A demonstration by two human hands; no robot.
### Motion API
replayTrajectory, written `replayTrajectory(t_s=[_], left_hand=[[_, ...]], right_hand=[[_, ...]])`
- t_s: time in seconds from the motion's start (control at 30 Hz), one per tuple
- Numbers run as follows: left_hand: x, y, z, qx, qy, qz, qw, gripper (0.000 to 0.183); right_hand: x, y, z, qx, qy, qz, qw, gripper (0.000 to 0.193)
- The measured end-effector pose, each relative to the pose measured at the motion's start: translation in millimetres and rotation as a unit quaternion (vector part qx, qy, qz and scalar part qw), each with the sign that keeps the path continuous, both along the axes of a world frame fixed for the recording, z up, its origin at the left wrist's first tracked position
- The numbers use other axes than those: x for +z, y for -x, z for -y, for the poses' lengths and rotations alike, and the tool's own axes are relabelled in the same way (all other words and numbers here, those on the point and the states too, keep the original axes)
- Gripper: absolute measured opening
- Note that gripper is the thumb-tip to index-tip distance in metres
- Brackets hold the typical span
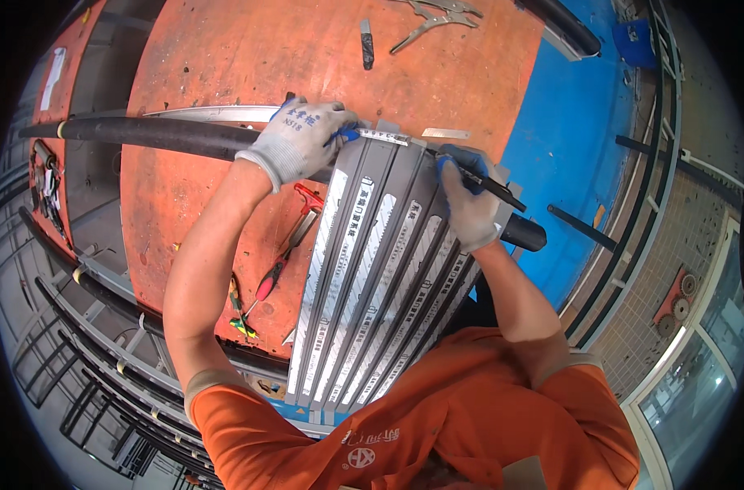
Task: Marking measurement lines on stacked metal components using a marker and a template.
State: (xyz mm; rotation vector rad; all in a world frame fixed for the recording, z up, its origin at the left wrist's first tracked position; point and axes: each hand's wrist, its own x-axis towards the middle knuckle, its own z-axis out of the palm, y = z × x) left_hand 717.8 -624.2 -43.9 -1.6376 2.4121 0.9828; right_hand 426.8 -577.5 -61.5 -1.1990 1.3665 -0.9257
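A row of grey metal profiles [392, 220] with printed white film strips lies side by side in front of me, running toward my body. Across their far ends rests a short pale ruler-like strip with markings [384, 136]. My left hand [302, 139], in a white-and-blue work glove, pinches the left end of this strip. In my gloved right hand [470, 200] is a black marker pen [496, 189], its thin end pointing at the profile ends near the strip's right end. A black padded bar [159, 135] passes beneath my left wrist.
Red-handled pliers [308, 198], a screwdriver [270, 278] and green-yellow cutters [241, 314] lie left of the profiles on the orange board [249, 65]. Locking pliers [433, 23] and a black-wrapped blade [367, 45] lie farther off. Blue sheeting [543, 163] covers the right side.
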Motion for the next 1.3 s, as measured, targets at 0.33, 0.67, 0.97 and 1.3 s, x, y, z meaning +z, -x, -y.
replayTrajectory(t_s=[0.33, 0.67, 0.97, 1.3], left_hand=[[-4, 33, -11, -0.047, 0.008, 0.020, 0.999, 0.034], [3, 42, -14, -0.051, -0.006, 0.029, 0.998, 0.034], [-5, 37, -15, -0.065, 0.005, -0.005, 0.998, 0.032], [-5, 36, -10, -0.077, -0.041, -0.006, 0.996, 0.034]], right_hand=[[-7, 17, -24, 0.089, 0.038, -0.076, 0.992, 0.021], [-14, 16, -28, 0.111, 0.058, -0.082, 0.989, 0.021], [-13, 13, -28, 0.111, 0.060, -0.091, 0.988, 0.023], [-18, 0, -23, 0.081, 0.145, -0.101, 0.981, 0.021]])
